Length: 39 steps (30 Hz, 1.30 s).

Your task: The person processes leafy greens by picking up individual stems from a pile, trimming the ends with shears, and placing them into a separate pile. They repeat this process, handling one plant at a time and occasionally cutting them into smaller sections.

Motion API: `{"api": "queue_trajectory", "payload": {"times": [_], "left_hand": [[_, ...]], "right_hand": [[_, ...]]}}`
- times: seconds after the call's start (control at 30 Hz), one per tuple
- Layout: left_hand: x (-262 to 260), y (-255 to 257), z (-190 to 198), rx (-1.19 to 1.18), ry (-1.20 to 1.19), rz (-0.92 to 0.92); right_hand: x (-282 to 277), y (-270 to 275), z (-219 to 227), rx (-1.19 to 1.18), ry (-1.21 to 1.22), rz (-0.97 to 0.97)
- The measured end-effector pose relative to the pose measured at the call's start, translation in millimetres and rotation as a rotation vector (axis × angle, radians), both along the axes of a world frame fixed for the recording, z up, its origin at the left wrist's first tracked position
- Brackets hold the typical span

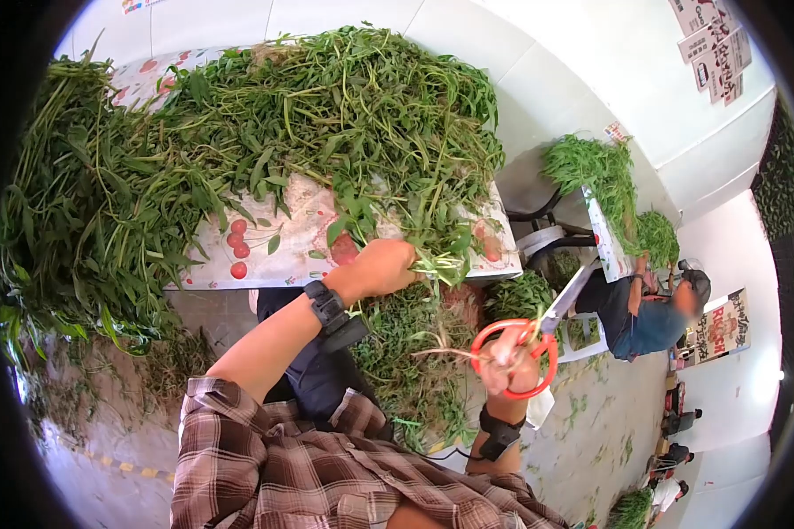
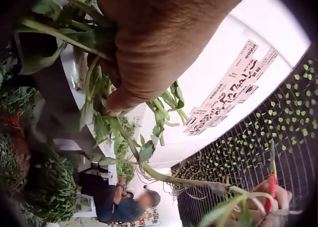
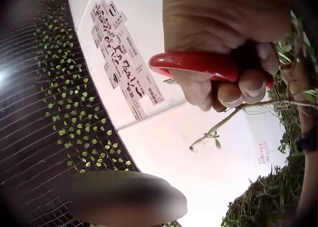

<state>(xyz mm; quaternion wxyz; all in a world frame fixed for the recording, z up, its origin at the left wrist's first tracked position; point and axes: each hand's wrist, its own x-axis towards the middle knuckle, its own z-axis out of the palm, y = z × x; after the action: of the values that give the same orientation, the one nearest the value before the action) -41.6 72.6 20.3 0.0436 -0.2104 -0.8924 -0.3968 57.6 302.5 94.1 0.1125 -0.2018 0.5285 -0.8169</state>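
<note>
My left hand [image 1: 384, 267] grips a small bunch of leafy green stems [image 1: 441, 264] at the table's front edge. In the left wrist view a long stem [image 2: 174, 179] with thin roots runs from my left fingers towards the other hand. My right hand [image 1: 513, 366] holds red-handled scissors [image 1: 566, 300], fingers through the loops and blades pointing up and away. A thin stem [image 3: 218, 125] lies against the right fingertips in the right wrist view. Beyond the left hand, a large heap of leafy stems [image 1: 353, 115] covers much of the table.
The table [image 1: 282, 256] has a cherry-patterned cover. Cut greens [image 1: 415, 353] lie on the floor beneath. At the right another person [image 1: 640, 317] sits by a smaller table [image 1: 604, 225] of greens. A white wall [image 1: 538, 53] stands behind.
</note>
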Motion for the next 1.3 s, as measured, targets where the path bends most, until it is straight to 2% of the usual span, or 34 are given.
{"api": "queue_trajectory", "payload": {"times": [0.03, 0.07, 0.1, 0.17, 0.2, 0.23, 0.3, 0.33, 0.37, 0.43, 0.57, 0.63, 0.67, 0.7, 0.73, 0.77, 0.8, 0.83, 0.9, 0.93, 1.03, 1.07, 1.3], "left_hand": [[1.2, -4.1, -1.0, -0.036, -0.016, 0.021], [2.8, -9.5, -6.0, -0.048, 0.053, 0.042], [6.4, -15.0, -4.4, -0.051, 0.049, 0.042], [13.1, -26.9, 4.1, 0.204, 0.069, 0.124], [10.5, -35.0, -6.8, 0.265, 0.006, 0.131], [14.4, -39.9, -3.5, 0.263, 0.004, 0.132], [24.1, -50.3, 6.1, 0.252, -0.093, 0.262], [29.1, -52.1, 10.5, 0.257, -0.188, 0.308], [31.9, -52.2, 7.8, 0.257, -0.188, 0.318], [33.8, -51.5, -2.4, 0.283, -0.047, 0.360], [26.9, -49.0, -14.5, 0.229, -0.144, 0.369], [31.6, -48.6, -4.7, 0.318, -0.175, 0.395], [29.4, -48.1, -13.4, 0.324, -0.176, 0.395], [28.3, -48.2, -20.0, 0.324, -0.018, 0.403], [28.0, -49.2, -26.3, 0.320, 0.140, 0.412], [28.1, -50.5, -32.3, 0.321, 0.137, 0.416], [32.4, -52.1, -20.4, 0.375, -0.018, 0.403], [35.4, -52.9, -11.7, 0.428, -0.172, 0.386], [38.4, -53.0, -5.8, 0.464, -0.177, 0.374], [39.2, -54.2, -4.9, 0.500, -0.180, 0.365], [37.7, -57.1, -13.0, 0.608, -0.264, 0.296], [35.8, -57.0, -18.6, 0.611, -0.264, 0.300], [27.8, -55.6, -40.3, 0.685, -0.213, 0.232]], "right_hand": [[-2.6, 0.5, 4.1, -0.004, 0.016, -0.071], [-1.6, -3.0, 6.7, -0.067, 0.075, -0.257], [-7.6, 6.5, -1.1, -0.114, 0.080, -0.305], [-18.4, 19.5, -9.1, -0.242, 0.045, -0.456], [-27.6, 36.3, -18.4, -0.104, 0.105, -0.409], [-29.9, 35.2, -22.7, -0.106, 0.101, -0.409], [-35.1, 29.3, -29.3, 0.180, 0.031, -0.657], [-38.3, 29.6, -37.6, 0.259, 0.018, -0.711], [-38.3, 27.4, -41.4, 0.259, 0.018, -0.702], [-35.8, 23.2, -48.3, 0.337, 0.017, -0.811], [-25.7, 17.3, -47.8, 0.319, 0.018, -0.786], [-16.3, 12.4, -54.6, 0.362, 0.015, -0.754], [-11.5, 11.2, -62.2, 0.403, 0.024, -0.596], [-8.3, 9.6, -69.6, 0.442, 0.031, -0.435], [-6.9, 6.4, -77.4, 0.402, -0.104, -0.293], [-5.8, 3.0, -84.3, 0.357, -0.238, -0.151], [-4.8, -0.3, -88.4, 0.440, -0.199, -0.036], [-4.0, -7.8, -88.3, 0.440, -0.200, -0.035], [-3.2, -23.8, -85.4, 0.562, -0.057, 0.107], [-4.8, -25.7, -89.6, 0.582, -0.067, 0.147], [-7.9, -36.6, -97.2, 0.665, -0.079, 0.149], [-6.2, -41.8, -96.6, 0.610, -0.103, 0.157], [-9.0, -61.5, -89.6, 0.624, -0.018, 0.097]]}}
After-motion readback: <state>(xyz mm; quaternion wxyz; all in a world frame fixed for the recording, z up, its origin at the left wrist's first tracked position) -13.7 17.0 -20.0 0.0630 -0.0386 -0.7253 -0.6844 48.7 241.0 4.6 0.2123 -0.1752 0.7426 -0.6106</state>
